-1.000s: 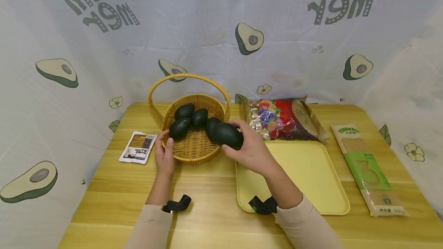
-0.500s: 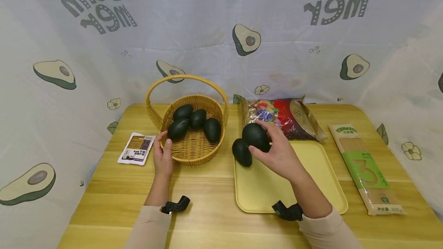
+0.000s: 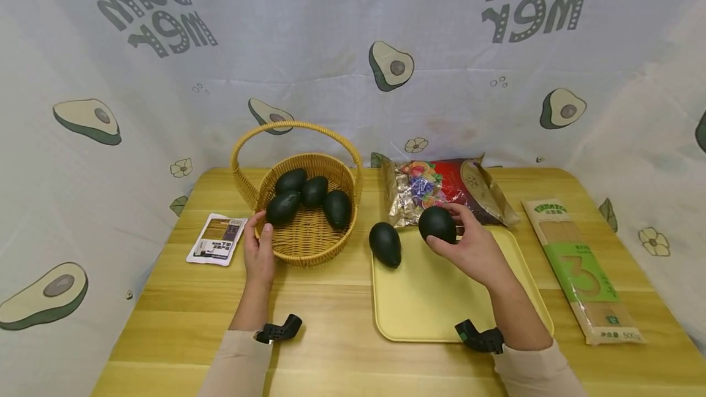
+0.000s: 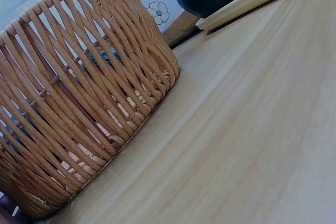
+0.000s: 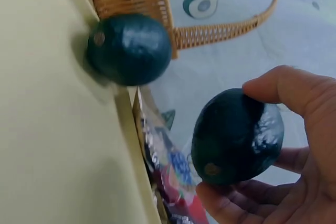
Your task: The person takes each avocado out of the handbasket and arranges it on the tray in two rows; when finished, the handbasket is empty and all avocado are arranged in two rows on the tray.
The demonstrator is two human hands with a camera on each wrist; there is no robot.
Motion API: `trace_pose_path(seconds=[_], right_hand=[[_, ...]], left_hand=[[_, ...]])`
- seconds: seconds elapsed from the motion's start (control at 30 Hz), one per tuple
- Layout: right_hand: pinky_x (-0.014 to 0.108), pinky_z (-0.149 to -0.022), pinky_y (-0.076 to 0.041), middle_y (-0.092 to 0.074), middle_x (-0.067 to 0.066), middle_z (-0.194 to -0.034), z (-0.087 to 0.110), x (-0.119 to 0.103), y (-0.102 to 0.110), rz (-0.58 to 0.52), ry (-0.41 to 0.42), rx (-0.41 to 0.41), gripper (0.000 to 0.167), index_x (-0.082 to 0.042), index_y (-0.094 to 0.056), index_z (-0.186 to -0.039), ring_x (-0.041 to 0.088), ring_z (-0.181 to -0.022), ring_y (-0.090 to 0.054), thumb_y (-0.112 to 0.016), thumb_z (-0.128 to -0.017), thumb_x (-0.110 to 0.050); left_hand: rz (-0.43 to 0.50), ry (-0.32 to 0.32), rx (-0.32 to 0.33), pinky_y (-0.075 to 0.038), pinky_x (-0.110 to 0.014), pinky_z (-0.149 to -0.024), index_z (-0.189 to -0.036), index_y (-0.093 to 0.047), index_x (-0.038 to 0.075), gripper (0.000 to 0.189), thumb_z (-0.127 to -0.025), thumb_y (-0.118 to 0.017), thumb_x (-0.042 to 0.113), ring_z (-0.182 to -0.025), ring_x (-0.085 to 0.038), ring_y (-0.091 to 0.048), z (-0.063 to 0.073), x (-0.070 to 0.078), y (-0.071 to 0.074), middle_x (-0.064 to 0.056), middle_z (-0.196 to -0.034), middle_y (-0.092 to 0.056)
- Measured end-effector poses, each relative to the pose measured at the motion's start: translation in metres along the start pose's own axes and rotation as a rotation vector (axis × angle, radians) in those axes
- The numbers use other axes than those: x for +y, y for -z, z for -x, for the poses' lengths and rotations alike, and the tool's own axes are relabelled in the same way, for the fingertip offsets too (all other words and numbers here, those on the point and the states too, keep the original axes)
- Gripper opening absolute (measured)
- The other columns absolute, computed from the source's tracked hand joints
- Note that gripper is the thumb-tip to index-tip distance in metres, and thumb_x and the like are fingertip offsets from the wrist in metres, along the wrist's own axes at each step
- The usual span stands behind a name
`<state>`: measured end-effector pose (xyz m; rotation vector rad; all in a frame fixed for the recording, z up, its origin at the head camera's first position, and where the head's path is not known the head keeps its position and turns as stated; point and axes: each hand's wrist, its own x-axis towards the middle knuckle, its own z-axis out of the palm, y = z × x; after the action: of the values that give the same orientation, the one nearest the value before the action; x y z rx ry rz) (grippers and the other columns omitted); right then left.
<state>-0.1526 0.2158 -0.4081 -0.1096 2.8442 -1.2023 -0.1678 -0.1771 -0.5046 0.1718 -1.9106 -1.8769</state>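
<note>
My right hand (image 3: 469, 244) holds a dark green avocado (image 3: 437, 225) between thumb and fingers, over the back part of a yellow tray (image 3: 408, 317). In the right wrist view this avocado (image 5: 233, 135) is clear of the tray surface. Another avocado (image 3: 385, 244) lies at the tray's back left corner. My left hand (image 3: 259, 256), fingers fairly straight, touches the left front side of a yellow wicker basket (image 3: 309, 256). Several avocados (image 3: 336, 209) lie inside that basket. From the left wrist, the basket wall (image 4: 89, 87) shows close up, with almost all of the hand out of frame.
A red and gold candy bag (image 3: 449, 192) lies behind the tray. On the right is a pack of noodles (image 3: 584, 274). Left of the basket sits a small white pouch (image 3: 217, 239). The basket's tall handle (image 3: 298, 124) arches up, and a printed curtain (image 3: 309, 29) hangs behind the table.
My right hand has carried two avocados from the basket to the tray, leaving one at its back left corner and moving right with the other. The left hand has stayed at the basket.
</note>
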Motion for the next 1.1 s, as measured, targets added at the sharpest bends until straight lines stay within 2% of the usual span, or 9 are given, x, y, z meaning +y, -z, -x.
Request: trace_pose_path(seconds=[0.2,0.43,0.57,0.77,1.1], right_hand=[[0.049,-0.082,-0.055,-0.051,0.03,-0.138,-0.004,0.02,0.009,0.021,-0.102,-0.064,0.083,-0.004,-0.031,-0.153,0.047,-0.121,-0.056,-0.073,-0.093,-0.042],[0.042,-0.079,-0.054,-0.05,0.032,-0.134,-0.008,0.039,0.018,0.03,-0.167,-0.089,0.089,-0.005,-0.028,-0.157,0.044,-0.111,-0.06,-0.071,-0.093,-0.048],[0.046,-0.08,-0.053,-0.051,0.036,-0.135,-0.01,0.045,0.016,0.069,-0.189,-0.122,0.089,-0.008,-0.03,-0.157,0.046,-0.111,-0.06,-0.071,-0.091,-0.054],[0.051,-0.082,-0.052,-0.054,0.036,-0.133,-0.015,0.045,0.006,0.095,-0.198,-0.145,0.091,-0.008,-0.032,-0.156,0.046,-0.11,-0.061,-0.071,-0.09,-0.057],[0.058,-0.088,-0.052,-0.053,0.036,-0.135,-0.018,0.044,-0.005,0.119,-0.19,-0.087,0.091,-0.004,-0.03,-0.156,0.05,-0.114,-0.059,-0.069,-0.092,-0.056]], left_hand=[[0.006,-0.002,-0.001,-0.022,-0.041,-0.119,-0.14,-0.047,-0.002,0.037,-0.106,-0.046,0.013,-0.15,-0.025,-0.03,0.001,0.0,-0.001,-0.017,-0.153,-0.043],[0.009,-0.011,-0.012,-0.02,-0.044,-0.121,-0.141,-0.046,-0.003,0.038,-0.107,-0.046,0.015,-0.15,-0.025,-0.029,-0.001,0.002,-0.001,-0.017,-0.153,-0.042],[0.009,0.003,-0.013,-0.019,-0.045,-0.122,-0.141,-0.045,-0.002,0.039,-0.107,-0.046,0.016,-0.151,-0.025,-0.027,0.0,0.001,0.0,-0.016,-0.155,-0.041],[0.018,0.005,-0.014,-0.019,-0.04,-0.122,-0.141,-0.045,-0.003,0.038,-0.107,-0.045,0.014,-0.152,-0.024,-0.026,0.0,0.0,0.0,-0.017,-0.155,-0.041],[0.024,-0.009,0.002,-0.022,-0.029,-0.117,-0.14,-0.046,-0.004,0.038,-0.106,-0.046,0.014,-0.15,-0.024,-0.029,0.0,0.0,0.0,-0.018,-0.153,-0.043]])
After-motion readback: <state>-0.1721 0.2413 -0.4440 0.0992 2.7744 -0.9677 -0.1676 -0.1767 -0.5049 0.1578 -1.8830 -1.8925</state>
